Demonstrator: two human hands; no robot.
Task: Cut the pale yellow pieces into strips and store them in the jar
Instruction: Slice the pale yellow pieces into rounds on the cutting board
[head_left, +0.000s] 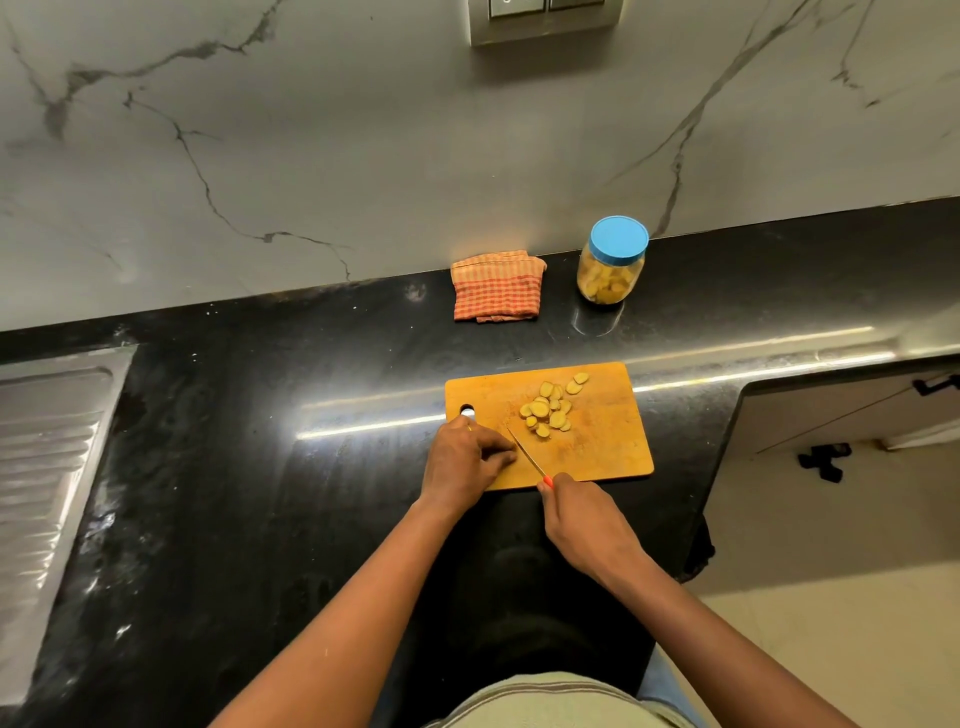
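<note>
Pale yellow pieces (548, 410): heaped mid cutting board (608, 447) on desk (291, 509). Right hand (582, 519) grips knife (527, 457), blade angled toward heap. Left hand (462, 457) curled beside blade, hold not discernible. Jar (612, 265), blue-lidded, behind board.

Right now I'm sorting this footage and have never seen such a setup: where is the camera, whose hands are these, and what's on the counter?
No machine here: a person wears one camera on the head, looking down at their hands. The right hand grips a knife, its blade over the cutting board beside the pale yellow pieces. The left hand rests on the board with curled fingers; whether it holds a piece is hidden. Behind stand a blue-lidded jar and a folded checked cloth.
</note>
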